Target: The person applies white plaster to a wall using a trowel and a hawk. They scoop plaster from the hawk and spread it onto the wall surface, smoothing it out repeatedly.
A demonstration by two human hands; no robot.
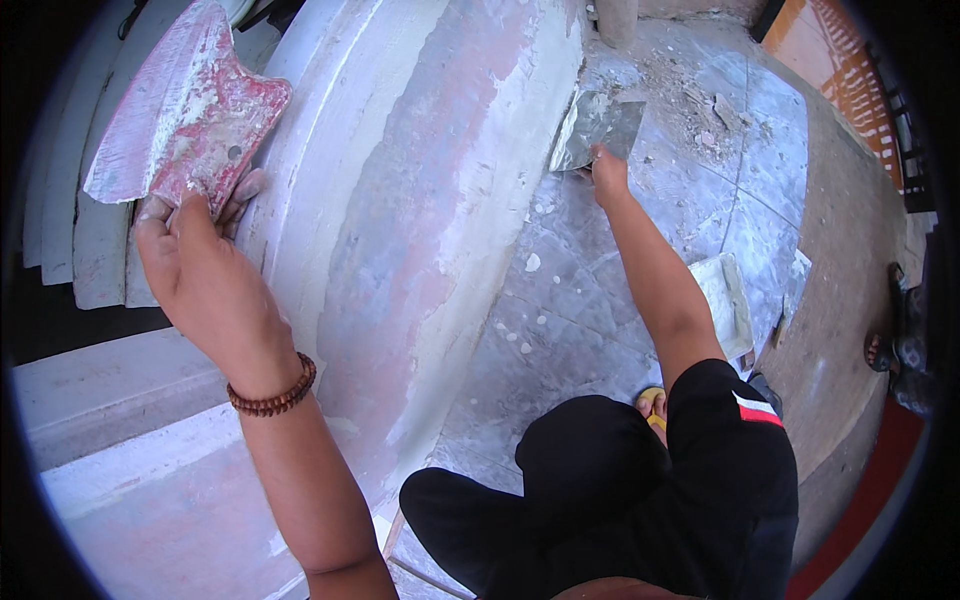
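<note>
At the far left we see pale ledges (100, 250), their ends stepped above a dark gap; over them our left hand (207, 285) grips the lower end of a red spreader (195, 120), thumb on the near face and fingers curled about the rim; the spreader is smeared with white paste, its broad edge faces up and left, its right side is cut in a curve, and a small round hole sits near our fingertips; whether it touches the surface behind, we cannot tell. Below, a brown beaded bracelet (272, 392) circles our wrist.

Rightward, a wide curved surface (400, 190) with grey, pink and white bands fills the span between our hands, which stand well apart; its right edge runs down to the tiled floor (590, 280), which gives room between that edge and our black-clad knees (590, 450). Near the edge our right hand (610, 178) grasps a grey metal plate (608, 128) at its near side, thumb on top, other fingers mostly hidden; white paste lines the plate's left edge; crumbled debris (710, 115) crowds its right.

Beside our forearm lies a white tray (728, 300), partly covered; farther right, brown ground (850, 240) stretches toward another person's foot (878, 355).
</note>
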